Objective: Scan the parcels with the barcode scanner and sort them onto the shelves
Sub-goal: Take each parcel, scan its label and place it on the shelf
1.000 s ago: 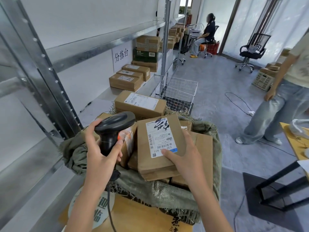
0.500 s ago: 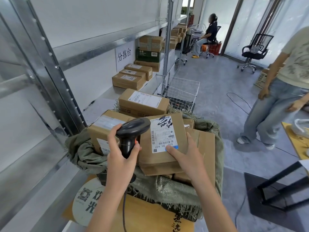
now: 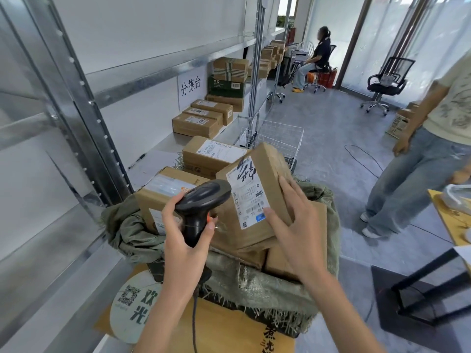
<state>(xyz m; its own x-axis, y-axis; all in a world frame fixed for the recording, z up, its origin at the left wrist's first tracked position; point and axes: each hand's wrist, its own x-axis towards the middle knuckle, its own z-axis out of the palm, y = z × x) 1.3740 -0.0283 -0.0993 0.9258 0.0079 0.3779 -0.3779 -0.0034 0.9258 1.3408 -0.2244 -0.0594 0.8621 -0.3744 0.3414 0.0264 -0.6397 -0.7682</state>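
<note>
1. Flat brown parcel [image 3: 265, 174] tilted up on the pile in the sack, near centre; its white shipping label [image 3: 248, 193] faces the camera, with big black brush-style handwriting at the top, small barcodes, "05" and a blue patch at the bottom. Fine print too small to read.
2. Right hand [image 3: 293, 220] grips the parcel's right and lower edge, thumb on the label's bottom corner.
3. Left hand [image 3: 183, 230] is wrapped round the handle of the black barcode scanner [image 3: 201, 202], whose head touches or just overlaps the label's left edge; an orange trigger shows by the fingers, cord hanging down.
4. More brown parcels lie under and around it in the green woven sack [image 3: 254, 284]: one to the left [image 3: 163, 194] with a clear-taped label, one behind [image 3: 211, 156] with a white label, unreadable.
5. Sack sits on a yellow board [image 3: 224, 332] with black Chinese characters; a round white sign [image 3: 132, 307] with a QR code reads "欢" and "光".
6. Metal shelf [image 3: 158, 154] on the left: paper sign [image 3: 190, 86] reads "分拣台". Three labelled cartons [image 3: 201, 121] beside it, then a stack with a dark green box [image 3: 225, 85].
7. White wire basket [image 3: 277, 136] behind the sack.
8. Right: standing person in jeans [image 3: 418, 179]. Far: seated person [image 3: 314, 62], empty office chair [image 3: 387, 82].
</note>
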